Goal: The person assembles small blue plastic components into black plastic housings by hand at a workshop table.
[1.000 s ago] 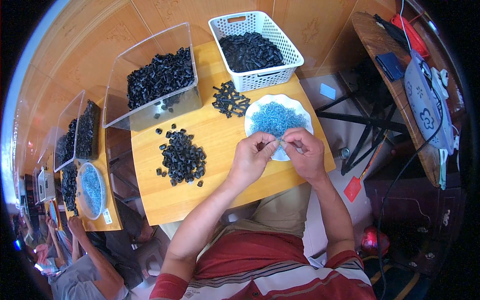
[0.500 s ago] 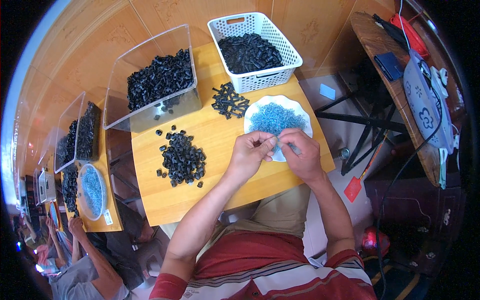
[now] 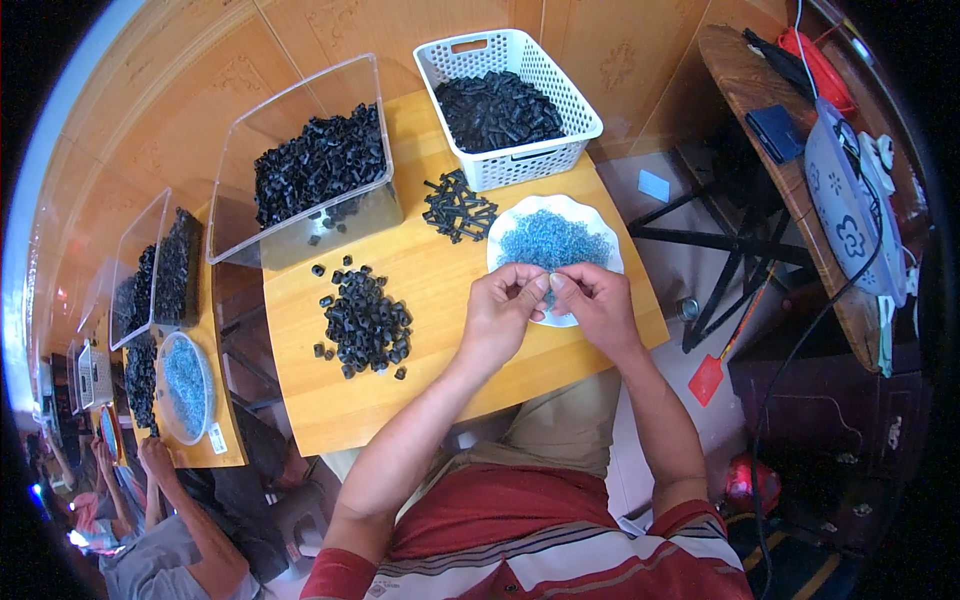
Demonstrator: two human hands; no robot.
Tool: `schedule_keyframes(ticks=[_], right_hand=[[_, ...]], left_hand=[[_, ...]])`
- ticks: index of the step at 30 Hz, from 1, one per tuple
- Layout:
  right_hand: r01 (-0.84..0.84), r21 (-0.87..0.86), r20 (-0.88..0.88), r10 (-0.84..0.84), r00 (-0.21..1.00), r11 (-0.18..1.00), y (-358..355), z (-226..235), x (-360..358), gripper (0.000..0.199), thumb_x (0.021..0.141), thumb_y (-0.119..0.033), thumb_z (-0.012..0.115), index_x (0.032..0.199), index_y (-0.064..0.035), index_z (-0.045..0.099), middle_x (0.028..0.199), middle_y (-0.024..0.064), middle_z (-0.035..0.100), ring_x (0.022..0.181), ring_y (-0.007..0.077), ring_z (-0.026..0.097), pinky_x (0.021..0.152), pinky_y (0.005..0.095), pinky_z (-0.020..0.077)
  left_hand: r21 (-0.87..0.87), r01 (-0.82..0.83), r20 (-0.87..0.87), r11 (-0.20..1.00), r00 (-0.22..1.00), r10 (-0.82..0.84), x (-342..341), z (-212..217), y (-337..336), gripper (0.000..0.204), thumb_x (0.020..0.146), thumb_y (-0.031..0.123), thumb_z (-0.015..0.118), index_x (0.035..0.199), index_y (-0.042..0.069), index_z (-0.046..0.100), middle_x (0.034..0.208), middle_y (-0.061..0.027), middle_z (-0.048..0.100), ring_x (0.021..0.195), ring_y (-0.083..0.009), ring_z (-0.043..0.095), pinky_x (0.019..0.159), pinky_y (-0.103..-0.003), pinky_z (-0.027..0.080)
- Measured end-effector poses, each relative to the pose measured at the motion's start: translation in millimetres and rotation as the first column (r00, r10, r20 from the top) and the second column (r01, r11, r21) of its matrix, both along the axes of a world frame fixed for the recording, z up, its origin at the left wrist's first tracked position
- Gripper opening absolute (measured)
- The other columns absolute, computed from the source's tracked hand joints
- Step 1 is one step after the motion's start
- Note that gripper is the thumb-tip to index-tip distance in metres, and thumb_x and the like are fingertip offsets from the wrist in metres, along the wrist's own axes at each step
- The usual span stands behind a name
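My left hand (image 3: 505,308) and my right hand (image 3: 597,303) meet fingertip to fingertip over the near rim of a white scalloped plate (image 3: 502,226). Both are closed in a pinch; whatever sits between the fingertips is too small to make out. Small clear-blue pieces (image 3: 556,238) are heaped on the plate. Left of the plate lies a small pile of black stick-like parts (image 3: 460,207). Farther left, short black cylindrical caps (image 3: 366,322) are spread in a loose pile on the yellow wooden table (image 3: 440,345).
At the back stand a clear plastic bin (image 3: 335,235) of black parts and a white perforated basket (image 3: 530,165) of black tubes. A neighbouring table at left has similar bins, a bowl of blue pieces (image 3: 186,385) and a co-worker's hand (image 3: 157,458). A brown round table (image 3: 735,75) stands at right.
My right hand has turned slightly, its thumb now upright against the left fingertips. The left hand has hardly moved.
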State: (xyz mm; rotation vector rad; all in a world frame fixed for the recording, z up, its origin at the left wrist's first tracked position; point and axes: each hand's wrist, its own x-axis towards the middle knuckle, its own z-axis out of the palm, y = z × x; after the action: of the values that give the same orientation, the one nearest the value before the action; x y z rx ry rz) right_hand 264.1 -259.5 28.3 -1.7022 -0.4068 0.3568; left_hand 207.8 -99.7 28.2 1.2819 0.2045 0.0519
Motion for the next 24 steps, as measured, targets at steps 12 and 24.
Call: schedule_keyframes(ticks=[12, 24], right_hand=[[0.053, 0.057, 0.107, -0.058, 0.993, 0.997, -1.5, -0.3, -5.2, 0.015, 0.092, -0.008, 0.068, 0.103, 0.0018, 0.067, 0.087, 0.0063, 0.07, 0.075, 0.011, 0.065, 0.067, 0.0265, 0.0525], [0.135, 0.109, 0.153, -0.151, 0.977, 0.985, -10.0, 0.4, -8.2, 0.015, 0.092, -0.009, 0.068, 0.104, 0.0006, 0.067, 0.088, 0.0052, 0.069, 0.074, 0.0109, 0.066, 0.068, 0.0256, 0.0527]], left_hand=[[-0.034, -0.039, 0.027, 0.999, 0.999, 0.04, -1.4, 0.3, 0.6, 0.016, 0.096, 0.013, 0.066, 0.104, -0.001, 0.07, 0.084, -0.0024, 0.069, 0.071, -0.0076, 0.061, 0.064, -0.023, 0.051], [0.403, -0.202, 0.117, 0.893, 0.979, 0.168, -13.8, -6.3, 11.8, 0.015, 0.088, 0.008, 0.075, 0.097, -0.003, 0.072, 0.079, -0.0082, 0.069, 0.066, -0.0113, 0.06, 0.06, -0.028, 0.049]])
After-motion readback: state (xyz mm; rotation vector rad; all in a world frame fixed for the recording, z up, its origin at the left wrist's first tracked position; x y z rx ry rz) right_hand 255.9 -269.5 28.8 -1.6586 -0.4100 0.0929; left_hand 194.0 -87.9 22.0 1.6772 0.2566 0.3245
